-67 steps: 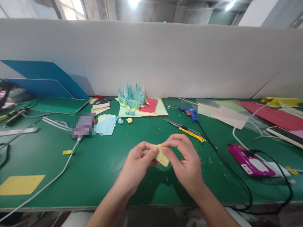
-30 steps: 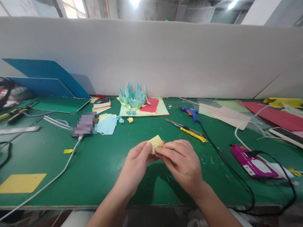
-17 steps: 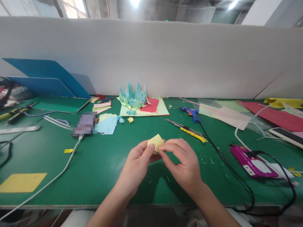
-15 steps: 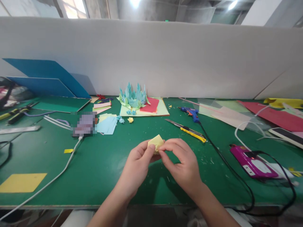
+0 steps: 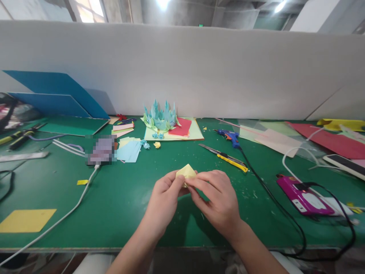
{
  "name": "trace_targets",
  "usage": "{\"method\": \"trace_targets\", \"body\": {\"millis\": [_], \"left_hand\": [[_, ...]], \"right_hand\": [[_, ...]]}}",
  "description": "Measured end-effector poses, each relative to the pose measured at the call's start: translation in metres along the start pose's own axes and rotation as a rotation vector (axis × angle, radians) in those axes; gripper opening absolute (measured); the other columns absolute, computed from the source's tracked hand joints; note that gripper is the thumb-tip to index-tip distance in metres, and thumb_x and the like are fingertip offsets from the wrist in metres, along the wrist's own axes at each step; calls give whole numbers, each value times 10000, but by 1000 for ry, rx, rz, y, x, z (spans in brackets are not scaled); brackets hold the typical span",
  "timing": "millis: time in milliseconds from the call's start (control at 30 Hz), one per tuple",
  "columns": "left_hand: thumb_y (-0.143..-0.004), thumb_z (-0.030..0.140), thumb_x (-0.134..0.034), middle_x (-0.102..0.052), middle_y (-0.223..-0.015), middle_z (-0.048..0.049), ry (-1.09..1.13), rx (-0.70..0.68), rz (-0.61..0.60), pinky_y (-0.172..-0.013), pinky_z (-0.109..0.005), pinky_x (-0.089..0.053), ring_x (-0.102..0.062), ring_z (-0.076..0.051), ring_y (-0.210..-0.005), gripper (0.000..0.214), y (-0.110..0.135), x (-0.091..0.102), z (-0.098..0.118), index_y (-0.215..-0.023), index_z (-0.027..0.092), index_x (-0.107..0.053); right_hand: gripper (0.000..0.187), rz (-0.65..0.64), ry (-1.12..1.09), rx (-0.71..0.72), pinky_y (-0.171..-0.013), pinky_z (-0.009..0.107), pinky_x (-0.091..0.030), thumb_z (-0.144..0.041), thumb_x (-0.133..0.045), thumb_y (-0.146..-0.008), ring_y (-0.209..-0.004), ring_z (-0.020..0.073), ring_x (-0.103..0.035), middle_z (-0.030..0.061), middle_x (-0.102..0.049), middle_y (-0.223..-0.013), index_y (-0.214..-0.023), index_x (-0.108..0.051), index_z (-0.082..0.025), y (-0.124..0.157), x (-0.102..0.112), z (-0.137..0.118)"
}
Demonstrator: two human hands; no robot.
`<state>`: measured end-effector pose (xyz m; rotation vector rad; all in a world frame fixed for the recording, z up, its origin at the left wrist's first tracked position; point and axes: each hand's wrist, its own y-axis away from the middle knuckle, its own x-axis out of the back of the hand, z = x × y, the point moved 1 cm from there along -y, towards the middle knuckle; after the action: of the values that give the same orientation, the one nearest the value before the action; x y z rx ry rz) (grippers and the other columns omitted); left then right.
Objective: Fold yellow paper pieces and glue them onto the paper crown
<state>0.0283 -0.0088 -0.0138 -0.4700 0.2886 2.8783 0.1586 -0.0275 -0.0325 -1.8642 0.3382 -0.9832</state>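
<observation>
A small folded piece of pale yellow paper (image 5: 187, 170) is held above the green table, one pointed corner facing up. My left hand (image 5: 167, 192) grips it from the left, thumb pressed on its front and fingers behind. From the right, my right hand (image 5: 218, 194) pinches its lower edge with thumb and fingertips. The fingers cover the paper's lower part. Beyond the hands sit a small yellow paper flower (image 5: 157, 145) and small blue folded paper pieces (image 5: 145, 144). A light blue and green folded-paper crown shape (image 5: 160, 118) stands farther back.
A yellow utility knife (image 5: 232, 161) and a blue glue gun (image 5: 229, 137) lie to the right. A purple power strip (image 5: 305, 196) trails black cable. At left are a pixelated device (image 5: 102, 149) with a white cable, blue paper sheets (image 5: 129, 151) and a yellow sheet (image 5: 28, 220).
Both hands and the yellow paper have shifted slightly left. The paper has turned a little, and my right fingers have moved farther over its front.
</observation>
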Motion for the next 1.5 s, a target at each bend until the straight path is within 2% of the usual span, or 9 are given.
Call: {"method": "trace_targets", "body": {"millis": [133,333,500,667,800,1133,1300,1433,1500], "left_hand": [[-697,370,-721,-753,-788,-68,22,22,0,-753,-279,-516,-679,-198,-785,247,1,-1,0,-792,142,-743],[-738,339,-689,-755,-816,-67,71,70,-24,-753,-262,-512,-680,-176,-770,197,-1,0,-2,-776,149,-725],[-720,338,-706,-743,-774,-61,71,69,-6,-761,-272,-511,-671,-174,-747,194,0,-1,-2,-759,148,-713],[-677,365,-741,-732,-775,-49,63,68,8,-742,-262,-513,-646,-157,-727,221,2,-4,-2,-706,151,-692],[-696,382,-728,-736,-813,-58,29,51,-4,-779,-279,-518,-654,-173,-776,242,2,-5,-2,-741,144,-713],[-668,409,-768,-755,-870,-70,22,-16,-95,-853,-319,-518,-680,-213,-864,303,2,-10,-1,-829,154,-731],[-681,406,-755,-760,-895,-72,1,-48,-99,-864,-326,-516,-685,-223,-899,322,0,-10,-3,-878,154,-723],[-704,421,-725,-753,-863,-53,-27,-93,-96,-821,-316,-529,-679,-201,-843,313,-2,-8,-7,-870,157,-709],[-721,420,-706,-744,-835,-43,-45,-109,-91,-797,-304,-533,-671,-184,-798,288,-2,-8,-7,-836,157,-689]], "right_hand": [[101,-4,19,-4,-705,320,-425,-153,-570,-883,-762,163,-623,29,-688,-778,-900,-660,-196,1,0,0],[142,-42,122,100,-727,341,-402,-146,-529,-897,-731,176,-604,44,-724,-820,-958,-654,-172,4,-1,0],[128,-19,133,72,-720,343,-402,-164,-542,-889,-732,180,-604,41,-710,-788,-914,-665,-190,4,-1,0],[117,-17,-35,-151,-663,299,-435,-152,-535,-879,-714,158,-586,24,-660,-756,-805,-612,-197,1,-3,1],[114,-21,-180,-314,-640,270,-459,-147,-545,-858,-695,141,-572,-3,-611,-718,-763,-572,-204,0,-4,3],[100,0,-252,-398,-608,266,-470,-162,-565,-846,-658,140,-569,-10,-602,-707,-759,-574,-212,-1,-1,4],[88,-8,-302,-447,-611,262,-470,-164,-567,-839,-649,139,-564,-13,-588,-702,-765,-577,-210,-1,-1,3],[44,27,-354,-550,-622,255,-467,-188,-604,-807,-663,137,-542,-18,-568,-721,-791,-573,-215,-1,0,4],[93,59,-390,-639,-648,266,-470,-235,-647,-774,-690,145,-538,-16,-560,-741,-831,-576,-219,0,-1,6]]}}
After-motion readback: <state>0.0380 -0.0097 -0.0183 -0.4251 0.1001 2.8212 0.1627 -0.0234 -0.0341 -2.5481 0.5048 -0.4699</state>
